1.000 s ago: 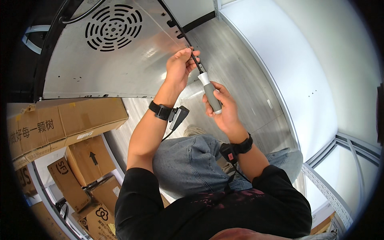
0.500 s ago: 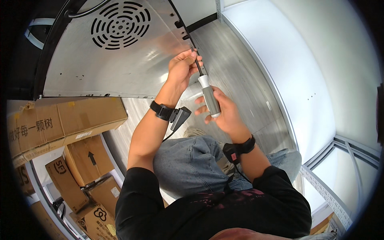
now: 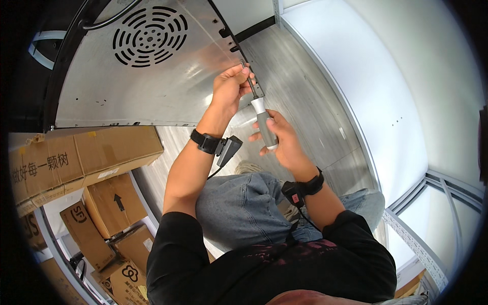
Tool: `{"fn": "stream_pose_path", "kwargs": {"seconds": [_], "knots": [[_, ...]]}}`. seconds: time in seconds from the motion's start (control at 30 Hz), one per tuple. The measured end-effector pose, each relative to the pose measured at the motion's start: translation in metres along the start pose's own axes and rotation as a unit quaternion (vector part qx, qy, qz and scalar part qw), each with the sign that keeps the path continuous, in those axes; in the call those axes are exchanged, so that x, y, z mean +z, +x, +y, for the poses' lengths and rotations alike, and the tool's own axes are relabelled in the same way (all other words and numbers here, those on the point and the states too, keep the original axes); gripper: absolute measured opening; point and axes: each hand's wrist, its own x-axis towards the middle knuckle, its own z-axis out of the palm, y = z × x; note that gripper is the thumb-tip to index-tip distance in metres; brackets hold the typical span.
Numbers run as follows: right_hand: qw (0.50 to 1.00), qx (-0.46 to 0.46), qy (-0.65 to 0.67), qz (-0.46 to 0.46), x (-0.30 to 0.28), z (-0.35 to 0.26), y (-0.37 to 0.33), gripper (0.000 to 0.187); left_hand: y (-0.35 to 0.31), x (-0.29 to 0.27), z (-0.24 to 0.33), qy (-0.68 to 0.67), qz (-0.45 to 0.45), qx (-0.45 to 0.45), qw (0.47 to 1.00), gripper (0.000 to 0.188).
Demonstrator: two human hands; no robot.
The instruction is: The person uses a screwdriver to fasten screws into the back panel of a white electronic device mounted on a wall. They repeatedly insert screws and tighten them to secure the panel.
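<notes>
A screwdriver (image 3: 265, 127) with a grey handle and white collar slants up and to the left, its tip near the right edge of a bare metal panel (image 3: 152, 91). My left hand (image 3: 231, 89) pinches the metal shaft close to the tip, with thumb and fingers closed round it. Lower down, my right hand (image 3: 285, 140) holds the handle, thumb laid along it and several fingers loosely spread on the other side. Whether the tip touches a screw is too small to tell.
Round vent slots and a black cable (image 3: 112, 20) are on the panel. Brown cardboard boxes (image 3: 117, 155) stack at the left, some inside a metal rack. A white shelf-like surface (image 3: 356, 86) curves along the right, beside the grey wood-look floor (image 3: 305, 96).
The panel sits slightly lower and further left in view. The screwdriver handle and right fingers have shifted a little; both hands keep their hold.
</notes>
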Motion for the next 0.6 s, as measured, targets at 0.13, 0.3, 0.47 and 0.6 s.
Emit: {"fn": "stream_pose_path", "kwargs": {"seconds": [0.13,0.3,0.47,0.6], "knots": [[0.999,0.005,0.004,-0.041,-0.006,-0.001,-0.002,0.051,-0.001,0.002,0.0,-0.048,0.007,-0.008,0.999,0.017],[0.964,-0.101,-0.242,0.039,-0.006,0.015,0.006,0.053,-0.001,0.006,0.0,0.015,0.023,-0.01,1.0,0.017],[0.99,-0.026,-0.136,0.023,-0.002,0.009,0.006,0.046,0.004,-0.004,-0.005,0.032,0.012,0.005,0.999,0.017],[0.999,0.041,0.008,-0.027,-0.015,0.008,0.01,0.041,0.001,-0.001,-0.004,0.007,0.009,0.005,1.0,0.017]]}}
